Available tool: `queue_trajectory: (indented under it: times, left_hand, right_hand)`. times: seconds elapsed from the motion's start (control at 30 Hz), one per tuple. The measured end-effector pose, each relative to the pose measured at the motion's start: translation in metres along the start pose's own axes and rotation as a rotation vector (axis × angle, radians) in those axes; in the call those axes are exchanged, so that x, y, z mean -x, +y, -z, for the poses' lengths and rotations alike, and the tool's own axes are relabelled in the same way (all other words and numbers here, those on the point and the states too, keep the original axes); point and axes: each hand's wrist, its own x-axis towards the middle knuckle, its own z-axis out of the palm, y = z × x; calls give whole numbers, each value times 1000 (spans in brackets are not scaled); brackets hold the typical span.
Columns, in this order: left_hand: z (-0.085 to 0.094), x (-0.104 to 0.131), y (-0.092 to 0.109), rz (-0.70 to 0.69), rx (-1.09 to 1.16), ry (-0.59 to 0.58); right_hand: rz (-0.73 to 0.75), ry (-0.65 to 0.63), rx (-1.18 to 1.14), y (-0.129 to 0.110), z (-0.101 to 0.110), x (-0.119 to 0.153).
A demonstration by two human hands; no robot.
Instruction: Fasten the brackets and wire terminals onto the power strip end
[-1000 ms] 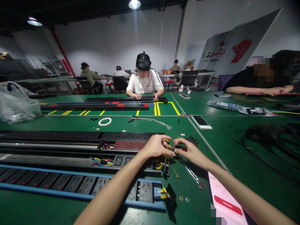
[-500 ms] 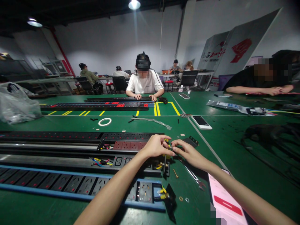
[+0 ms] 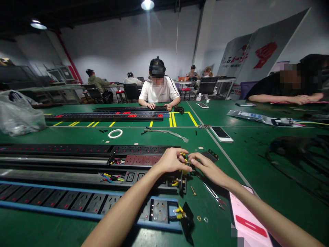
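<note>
The brown socket strip (image 3: 142, 160), likely stiff, best held by its edges, is laid up to the left hand (image 3: 169, 160), thumb and forefinger parted, and anything clamped there or by the right hand (image 3: 207, 167) cannot be told.

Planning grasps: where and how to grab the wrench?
Likely mid-shaft on the wrench, pinched across its width from above: it's slender, seems flat on the green table, and its middle is uncovered; its far end is near the right hand.

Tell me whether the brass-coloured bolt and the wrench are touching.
Apart: the head view shows bare green tabletop between the brass-coloured bolt and the wrench.
</note>
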Motion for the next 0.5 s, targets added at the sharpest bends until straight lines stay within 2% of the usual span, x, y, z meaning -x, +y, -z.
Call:
queue_trajectory:
  times: [0.17,0.33,0.5]
  left_hand:
    - [0,0,0,-2,31,-1]
    - [0,1,2,6,-2,2]
    - [0,0,-1,-17,-10,0]
  right_hand:
    - [53,-7,9,-2,-2,0]
    - [18,-13,62,1,-3,0]
    - [28,8,-7,0,-1,1]
